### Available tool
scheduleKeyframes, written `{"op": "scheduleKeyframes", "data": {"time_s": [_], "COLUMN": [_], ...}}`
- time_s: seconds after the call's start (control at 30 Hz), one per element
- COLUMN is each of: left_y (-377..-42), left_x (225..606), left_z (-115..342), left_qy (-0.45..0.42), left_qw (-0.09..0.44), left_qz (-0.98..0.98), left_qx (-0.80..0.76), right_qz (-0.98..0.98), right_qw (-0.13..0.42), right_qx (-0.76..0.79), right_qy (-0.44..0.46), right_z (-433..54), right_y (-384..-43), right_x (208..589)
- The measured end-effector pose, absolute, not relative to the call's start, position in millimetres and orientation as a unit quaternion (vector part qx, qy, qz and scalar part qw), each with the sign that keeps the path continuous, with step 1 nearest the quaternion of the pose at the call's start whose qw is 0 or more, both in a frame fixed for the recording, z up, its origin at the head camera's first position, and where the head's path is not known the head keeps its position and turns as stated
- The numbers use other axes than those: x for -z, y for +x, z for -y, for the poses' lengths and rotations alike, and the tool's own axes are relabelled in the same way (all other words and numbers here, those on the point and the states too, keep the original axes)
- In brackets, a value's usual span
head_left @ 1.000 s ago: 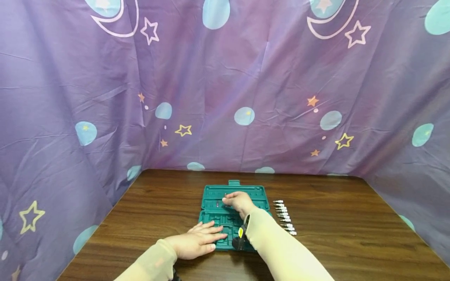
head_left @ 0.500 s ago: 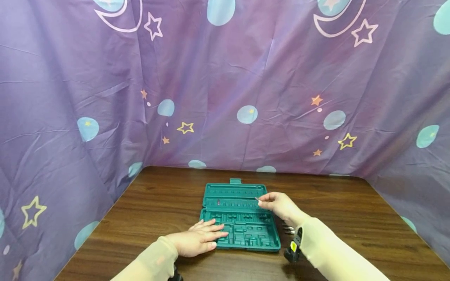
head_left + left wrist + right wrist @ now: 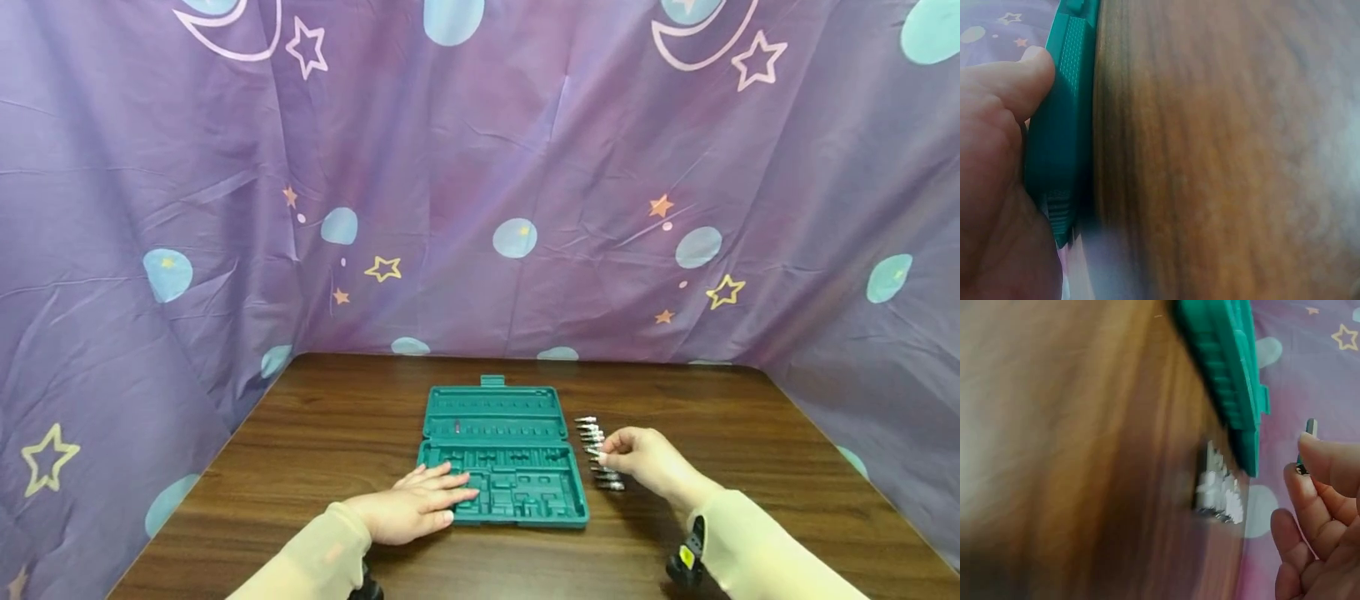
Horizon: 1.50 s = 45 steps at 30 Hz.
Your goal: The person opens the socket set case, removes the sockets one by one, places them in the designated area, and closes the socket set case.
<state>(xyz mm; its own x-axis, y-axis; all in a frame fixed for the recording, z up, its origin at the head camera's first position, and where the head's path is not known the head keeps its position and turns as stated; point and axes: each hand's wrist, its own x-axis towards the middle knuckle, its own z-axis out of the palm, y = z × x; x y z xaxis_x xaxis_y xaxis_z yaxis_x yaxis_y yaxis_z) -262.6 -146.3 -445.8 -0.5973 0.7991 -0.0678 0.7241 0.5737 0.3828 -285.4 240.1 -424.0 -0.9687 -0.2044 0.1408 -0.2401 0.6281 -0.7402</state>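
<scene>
A green plastic tool case lies unfolded on the table, its lid toward the back. My left hand rests spread over the case's front left corner; in the left wrist view its thumb lies along the case's edge. My right hand is just right of the case, over a row of small silver pieces with thin tips. Between thumb and index finger it pinches a small metal screwdriver bit, whose lower part the fingers hide. One reddish bit stands in the lid's left slot.
The brown wooden table extends to both sides of the case. A purple patterned cloth hangs behind and at both sides. The silver pieces lie close beside the case's right edge.
My right hand has lifted a bit from the lid and carried it right, to the row of silver pieces. My left hand has kept its place on the case.
</scene>
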Motion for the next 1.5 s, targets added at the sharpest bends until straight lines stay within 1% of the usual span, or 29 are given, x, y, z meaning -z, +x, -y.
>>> {"op": "scheduleKeyframes", "data": {"time_s": [0.13,0.33,0.77,1.23,1.5], "left_y": [-262.6,-261.5,-264.3,-262.5,-262.4], "left_x": [445.1,445.3,447.0,445.3,443.8], "left_z": [146.3,146.4,145.3,145.4,145.3], "left_qy": [0.435,0.441,0.429,0.433,0.425], "left_qw": [0.112,0.098,0.124,0.112,0.131], "left_qz": [-0.88,-0.879,-0.881,-0.881,-0.881], "left_qx": [-0.156,-0.153,-0.155,-0.154,-0.16], "right_qz": [0.921,0.946,0.964,0.968,0.972], "right_qw": [0.012,0.009,0.058,0.082,0.092], "right_qx": [-0.369,-0.309,-0.229,-0.203,-0.189], "right_qy": [0.125,0.099,0.121,0.124,0.106], "right_z": [-248.7,-252.2,-255.2,-253.2,-250.8], "right_y": [-275.6,-266.0,-263.9,-265.8,-264.7], "right_x": [427.6,432.7,445.5,447.2,447.2]}}
